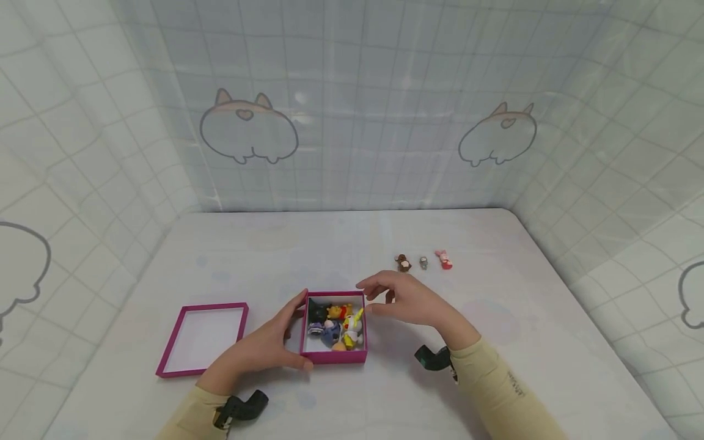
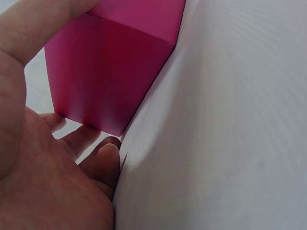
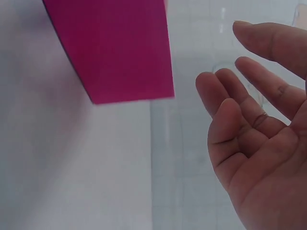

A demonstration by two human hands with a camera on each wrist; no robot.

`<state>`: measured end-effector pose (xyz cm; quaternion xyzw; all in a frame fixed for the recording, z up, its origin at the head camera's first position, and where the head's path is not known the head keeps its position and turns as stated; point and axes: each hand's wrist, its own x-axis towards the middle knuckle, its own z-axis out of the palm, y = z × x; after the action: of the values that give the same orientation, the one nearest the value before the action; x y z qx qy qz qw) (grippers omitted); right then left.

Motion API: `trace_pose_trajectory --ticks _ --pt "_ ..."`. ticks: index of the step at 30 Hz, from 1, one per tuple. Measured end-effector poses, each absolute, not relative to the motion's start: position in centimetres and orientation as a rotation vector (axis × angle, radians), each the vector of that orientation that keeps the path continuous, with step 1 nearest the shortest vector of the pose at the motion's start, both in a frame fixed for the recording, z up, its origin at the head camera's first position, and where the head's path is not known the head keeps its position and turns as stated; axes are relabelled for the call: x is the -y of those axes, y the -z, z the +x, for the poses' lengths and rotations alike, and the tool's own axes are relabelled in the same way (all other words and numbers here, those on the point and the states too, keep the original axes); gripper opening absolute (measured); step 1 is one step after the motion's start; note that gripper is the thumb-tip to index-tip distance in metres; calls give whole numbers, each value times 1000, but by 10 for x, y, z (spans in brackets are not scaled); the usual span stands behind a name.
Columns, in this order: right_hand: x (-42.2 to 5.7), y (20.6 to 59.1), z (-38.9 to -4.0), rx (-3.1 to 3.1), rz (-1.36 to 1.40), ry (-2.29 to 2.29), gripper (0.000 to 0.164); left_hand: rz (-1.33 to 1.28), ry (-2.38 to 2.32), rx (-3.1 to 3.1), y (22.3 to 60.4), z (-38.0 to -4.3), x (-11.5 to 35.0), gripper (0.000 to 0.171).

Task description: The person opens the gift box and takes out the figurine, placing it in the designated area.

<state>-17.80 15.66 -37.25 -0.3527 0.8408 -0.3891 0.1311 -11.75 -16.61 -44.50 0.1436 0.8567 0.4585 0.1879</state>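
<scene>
A magenta box (image 1: 334, 358) stands without its lid on the table, with several small toy figures inside, among them a yellow bear in red (image 1: 339, 311), a blue-grey figure (image 1: 330, 333) and a white-and-yellow figure (image 1: 352, 330). My left hand (image 1: 269, 342) grips the box at its left side, thumb by the front corner and fingers along the far edge; the left wrist view shows the box wall (image 2: 96, 72) between them. Just beyond the right rim hovers my right hand (image 1: 404, 298), fingers loosely bent and holding nothing. In the right wrist view its fingers (image 3: 225, 120) are apart from the box.
The magenta-rimmed lid (image 1: 176, 339) lies on the table left of the box. Toward the back right sit a brown figure (image 1: 403, 263), a small grey figure (image 1: 423, 262) and a pink-and-red figure (image 1: 443, 259). Grid-patterned curtains (image 1: 374, 153) surround the table.
</scene>
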Motion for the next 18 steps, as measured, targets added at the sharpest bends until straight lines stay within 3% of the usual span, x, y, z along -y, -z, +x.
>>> trace_pose_trajectory --ticks 10,18 --pt "-133 375 -167 -2459 -1065 963 39 401 -1286 -2410 445 -119 167 130" --pt "-121 375 -160 -2532 -1147 694 50 407 -1307 -2386 444 -120 169 130"
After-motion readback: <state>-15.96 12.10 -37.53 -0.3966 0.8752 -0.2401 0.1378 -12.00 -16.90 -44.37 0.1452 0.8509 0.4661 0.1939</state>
